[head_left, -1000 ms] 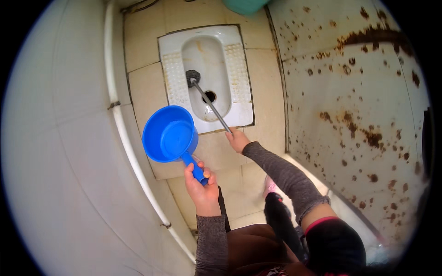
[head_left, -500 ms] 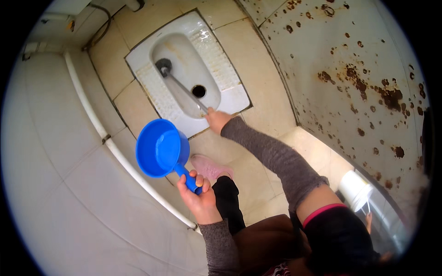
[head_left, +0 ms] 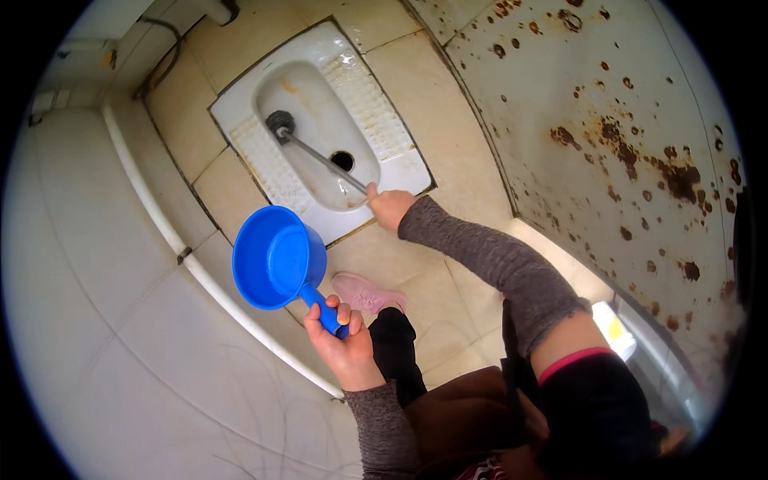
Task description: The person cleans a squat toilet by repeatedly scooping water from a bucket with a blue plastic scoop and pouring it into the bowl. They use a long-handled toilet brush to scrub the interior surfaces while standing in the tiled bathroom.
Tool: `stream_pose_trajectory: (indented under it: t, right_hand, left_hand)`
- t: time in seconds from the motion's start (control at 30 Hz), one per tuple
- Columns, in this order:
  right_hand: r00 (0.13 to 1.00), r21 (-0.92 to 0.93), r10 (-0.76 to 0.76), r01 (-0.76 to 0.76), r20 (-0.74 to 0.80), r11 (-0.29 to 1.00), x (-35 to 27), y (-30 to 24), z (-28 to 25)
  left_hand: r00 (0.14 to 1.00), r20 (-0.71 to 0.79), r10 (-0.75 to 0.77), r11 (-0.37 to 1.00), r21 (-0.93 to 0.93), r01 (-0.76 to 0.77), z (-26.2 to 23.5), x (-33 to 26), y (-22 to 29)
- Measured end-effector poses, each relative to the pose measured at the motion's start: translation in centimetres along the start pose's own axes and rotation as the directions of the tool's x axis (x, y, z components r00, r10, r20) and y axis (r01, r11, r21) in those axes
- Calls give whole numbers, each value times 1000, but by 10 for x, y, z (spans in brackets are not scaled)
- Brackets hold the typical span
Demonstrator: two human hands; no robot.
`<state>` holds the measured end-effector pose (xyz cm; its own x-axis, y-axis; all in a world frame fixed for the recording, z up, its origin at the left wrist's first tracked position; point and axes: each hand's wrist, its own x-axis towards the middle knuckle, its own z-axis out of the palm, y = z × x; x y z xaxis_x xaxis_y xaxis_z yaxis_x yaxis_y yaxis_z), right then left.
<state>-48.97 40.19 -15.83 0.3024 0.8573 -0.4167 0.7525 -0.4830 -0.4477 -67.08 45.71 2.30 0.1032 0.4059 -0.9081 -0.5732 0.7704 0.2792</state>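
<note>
My left hand (head_left: 342, 340) grips the handle of a blue plastic scoop (head_left: 276, 258), held level above the floor tiles with its bowl facing up. My right hand (head_left: 390, 206) is stretched forward and closed on the metal handle of a toilet brush (head_left: 320, 157). The brush's dark head (head_left: 280, 122) rests inside the bowl of a white squat toilet (head_left: 320, 128) set into the floor. A dark drain hole (head_left: 342, 161) shows in the toilet beside the brush handle. Both forearms wear grey sleeves.
A white pipe (head_left: 172, 240) runs along the foot of the tiled wall on the left. A rust-spotted white metal door (head_left: 632, 136) closes off the right side. My pink shoe (head_left: 364, 292) stands on the beige floor tiles just before the toilet.
The view has swung so the toilet sits more to the upper left. The brush head has stayed in the bowl, and the scoop remains raised in my left hand.
</note>
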Motion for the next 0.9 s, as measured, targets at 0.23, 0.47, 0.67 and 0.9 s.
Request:
stream_pose_trajectory:
  t: [0.23,0.47,0.67,0.9]
  right_hand:
    - [923,126,-12,-40,385,991,-138,12,1]
    - [1000,40,17,-17,-6,999,-1,0,10]
    - [937,105,-27,-10,348,994,-131,3,40]
    - [998,97,54,-57,34,994,17,-25,1]
  left_hand:
    - [999,-5,52,998,20,-52,-6,6,15]
    - [999,-7,38,996,86,-37,1,4,-1]
    - [999,-23,42,999,26,-41,-3,7,13]
    - [999,0,47,997,56,-47,2,6,0]
